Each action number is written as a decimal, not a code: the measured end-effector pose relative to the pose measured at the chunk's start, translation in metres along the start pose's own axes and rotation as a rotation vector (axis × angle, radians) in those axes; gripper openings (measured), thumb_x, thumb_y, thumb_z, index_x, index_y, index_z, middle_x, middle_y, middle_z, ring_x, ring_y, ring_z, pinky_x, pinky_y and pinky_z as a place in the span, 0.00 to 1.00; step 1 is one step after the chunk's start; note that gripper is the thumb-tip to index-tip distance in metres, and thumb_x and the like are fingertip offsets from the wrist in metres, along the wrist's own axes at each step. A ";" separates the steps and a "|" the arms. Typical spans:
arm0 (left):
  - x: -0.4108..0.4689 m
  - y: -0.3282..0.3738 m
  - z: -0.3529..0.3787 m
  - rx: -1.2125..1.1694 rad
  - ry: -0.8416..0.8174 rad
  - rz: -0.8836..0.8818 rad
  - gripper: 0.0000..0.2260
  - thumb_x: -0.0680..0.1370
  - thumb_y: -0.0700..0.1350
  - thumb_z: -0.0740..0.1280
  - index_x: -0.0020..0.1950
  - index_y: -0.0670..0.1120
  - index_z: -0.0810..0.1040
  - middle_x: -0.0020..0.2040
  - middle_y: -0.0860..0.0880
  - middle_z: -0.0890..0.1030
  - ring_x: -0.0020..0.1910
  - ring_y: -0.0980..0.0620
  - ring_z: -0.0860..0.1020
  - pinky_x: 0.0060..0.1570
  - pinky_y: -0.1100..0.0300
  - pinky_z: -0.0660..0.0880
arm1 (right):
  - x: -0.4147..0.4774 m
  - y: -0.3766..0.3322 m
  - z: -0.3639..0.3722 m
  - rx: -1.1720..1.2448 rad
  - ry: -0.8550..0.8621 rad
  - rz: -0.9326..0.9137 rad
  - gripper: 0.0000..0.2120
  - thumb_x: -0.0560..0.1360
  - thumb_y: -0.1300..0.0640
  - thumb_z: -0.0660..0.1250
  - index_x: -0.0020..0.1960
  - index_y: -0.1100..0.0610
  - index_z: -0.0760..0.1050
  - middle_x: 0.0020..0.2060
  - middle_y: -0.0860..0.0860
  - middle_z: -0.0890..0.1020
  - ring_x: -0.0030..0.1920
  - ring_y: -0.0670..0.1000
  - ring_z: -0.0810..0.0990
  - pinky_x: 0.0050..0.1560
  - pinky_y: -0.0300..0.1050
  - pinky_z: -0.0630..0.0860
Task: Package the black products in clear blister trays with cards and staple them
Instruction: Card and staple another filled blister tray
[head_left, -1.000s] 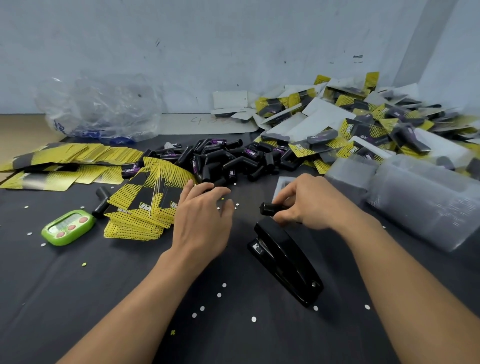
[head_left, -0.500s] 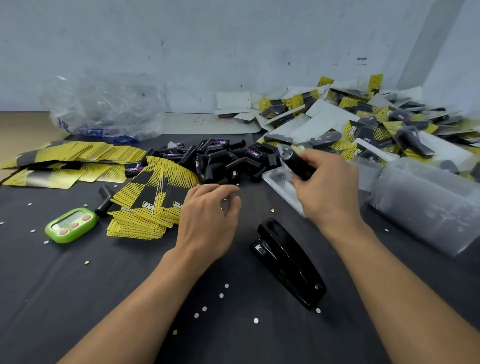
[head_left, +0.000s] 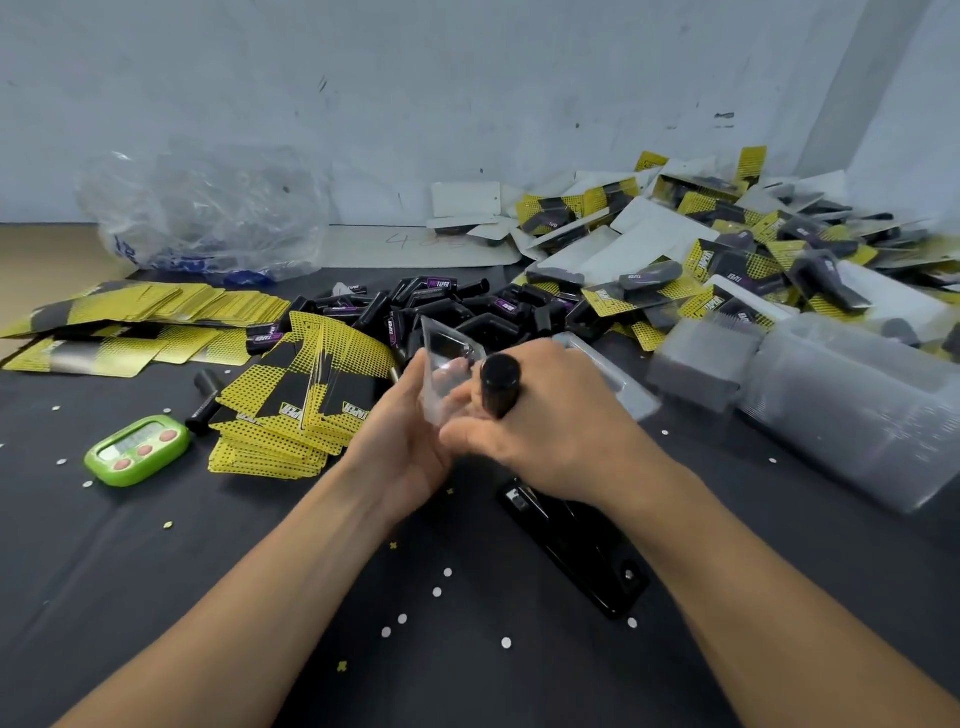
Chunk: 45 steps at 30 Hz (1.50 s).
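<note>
Left hand (head_left: 410, 436): fingers curled round clear blister tray (head_left: 441, 364), held upright. Right hand (head_left: 561, 431): fingers gripped black product (head_left: 500, 387), long axis near upright, just right of tray-holding fingers.

A black product (head_left: 500, 387) stands upright beside a tilted clear blister tray (head_left: 441, 348) (both held aloft).

Your left hand (head_left: 400, 441) holds a clear blister tray (head_left: 441, 374) upright at frame centre. Your right hand (head_left: 561, 431) grips a black product (head_left: 500, 384) just beside it. The stapler (head_left: 582, 556) lies below your right hand; yellow cards (head_left: 306, 395) lie left of centre.
</note>
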<state>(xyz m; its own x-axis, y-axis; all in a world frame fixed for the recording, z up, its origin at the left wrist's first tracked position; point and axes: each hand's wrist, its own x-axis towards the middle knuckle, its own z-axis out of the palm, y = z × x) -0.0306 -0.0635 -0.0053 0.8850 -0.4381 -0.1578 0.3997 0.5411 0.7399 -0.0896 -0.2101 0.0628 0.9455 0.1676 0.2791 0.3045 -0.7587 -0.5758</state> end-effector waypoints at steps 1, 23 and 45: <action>0.001 0.001 -0.003 0.007 0.018 0.002 0.28 0.84 0.62 0.57 0.71 0.41 0.74 0.54 0.41 0.85 0.51 0.45 0.84 0.56 0.52 0.81 | -0.002 0.000 -0.003 -0.106 0.057 0.025 0.13 0.67 0.39 0.77 0.41 0.49 0.84 0.35 0.46 0.84 0.39 0.47 0.82 0.37 0.45 0.77; 0.011 0.009 -0.012 0.208 0.054 -0.127 0.18 0.85 0.51 0.59 0.67 0.43 0.80 0.48 0.35 0.84 0.41 0.44 0.83 0.49 0.55 0.80 | -0.001 0.033 -0.015 -0.209 0.356 0.061 0.15 0.71 0.42 0.63 0.34 0.50 0.67 0.26 0.45 0.74 0.31 0.51 0.73 0.29 0.43 0.63; -0.002 0.001 -0.009 0.141 -0.049 -0.234 0.14 0.79 0.49 0.67 0.60 0.41 0.80 0.53 0.30 0.84 0.34 0.42 0.84 0.26 0.59 0.79 | 0.000 0.038 0.003 0.098 0.214 0.037 0.18 0.69 0.67 0.72 0.50 0.46 0.84 0.42 0.43 0.85 0.42 0.40 0.82 0.39 0.27 0.74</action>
<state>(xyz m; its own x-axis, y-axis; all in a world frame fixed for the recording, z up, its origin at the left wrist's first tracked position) -0.0302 -0.0557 -0.0099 0.7587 -0.5753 -0.3056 0.5514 0.3174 0.7715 -0.0773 -0.2371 0.0387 0.9133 -0.0043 0.4073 0.2901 -0.6951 -0.6578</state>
